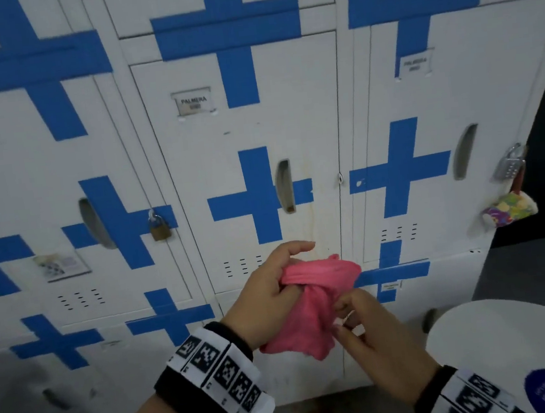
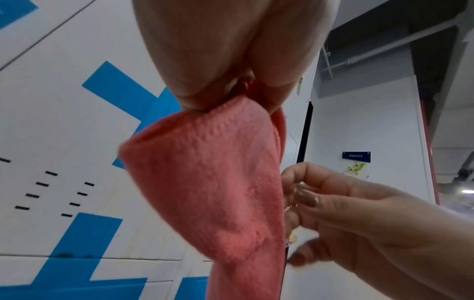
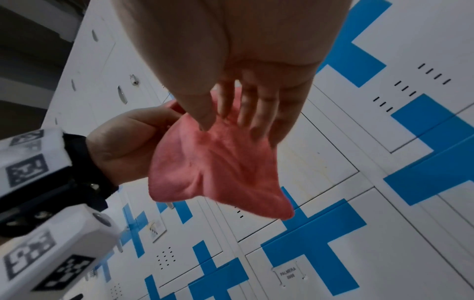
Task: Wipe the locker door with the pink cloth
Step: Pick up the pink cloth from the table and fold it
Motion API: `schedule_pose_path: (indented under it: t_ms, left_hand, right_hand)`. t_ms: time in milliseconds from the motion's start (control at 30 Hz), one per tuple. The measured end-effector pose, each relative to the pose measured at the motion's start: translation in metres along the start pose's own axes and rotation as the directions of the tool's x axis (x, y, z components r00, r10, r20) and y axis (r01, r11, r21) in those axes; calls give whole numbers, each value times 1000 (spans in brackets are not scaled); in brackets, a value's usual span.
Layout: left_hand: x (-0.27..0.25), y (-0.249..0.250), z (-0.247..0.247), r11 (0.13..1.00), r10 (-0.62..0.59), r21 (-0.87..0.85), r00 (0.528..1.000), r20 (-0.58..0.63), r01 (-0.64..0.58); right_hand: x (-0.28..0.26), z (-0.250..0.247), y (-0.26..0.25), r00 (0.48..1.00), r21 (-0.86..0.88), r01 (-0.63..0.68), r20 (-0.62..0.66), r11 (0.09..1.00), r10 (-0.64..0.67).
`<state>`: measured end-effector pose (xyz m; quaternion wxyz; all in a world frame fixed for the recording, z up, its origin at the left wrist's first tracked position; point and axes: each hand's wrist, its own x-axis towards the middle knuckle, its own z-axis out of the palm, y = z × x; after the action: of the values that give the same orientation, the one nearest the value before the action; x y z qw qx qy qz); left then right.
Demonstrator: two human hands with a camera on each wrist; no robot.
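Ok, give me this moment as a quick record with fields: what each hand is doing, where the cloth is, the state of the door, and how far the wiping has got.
left hand: grips the bunched top of the pink cloth
right hand: fingers on the cloth's lower part, arranging it
cloth position: held in the air in front of the lockers, apparently not touching them
locker door: closed, blue tape crosses, brownish streak near its right edge
padlock: on the locker to the left
wiping: not yet begun
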<state>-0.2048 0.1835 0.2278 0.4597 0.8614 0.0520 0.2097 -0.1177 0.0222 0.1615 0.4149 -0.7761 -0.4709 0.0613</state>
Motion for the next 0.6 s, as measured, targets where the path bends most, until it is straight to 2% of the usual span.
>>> schedule_pose_path:
  t_ms: [67, 133, 200, 267, 367, 467, 600]
  left_hand:
    - [1, 0, -4, 1000, -15, -1, 1000, 12, 15]
    - [1, 1, -7, 999, -33, -15, 999, 33, 34]
    - [2, 1, -9, 999, -38, -28, 998, 52, 39]
    - [3, 1, -9, 998, -45, -40, 997, 61, 47]
    - [7, -3, -8, 995, -49, -86, 998, 41, 52]
    - [10, -13, -7, 998, -8, -57, 999, -42, 6]
    - [10, -21, 3, 997, 59, 55, 975, -215, -48]
  right_hand:
    - [7, -4, 3, 988, -86, 35, -150, 996, -47]
    - [16, -11, 4, 969, -167, 58, -227, 984, -96]
    - [27, -16, -1, 975, -191, 56, -200, 980, -95]
    - [38, -17, -7, 989, -171, 72, -115, 983, -93]
    - [51, -17, -10, 996, -30, 86, -31, 996, -87]
    - [62, -15, -16, 989, 64, 149, -15, 987, -148]
    - [72, -11, -15, 979, -6, 190, -73, 982, -190]
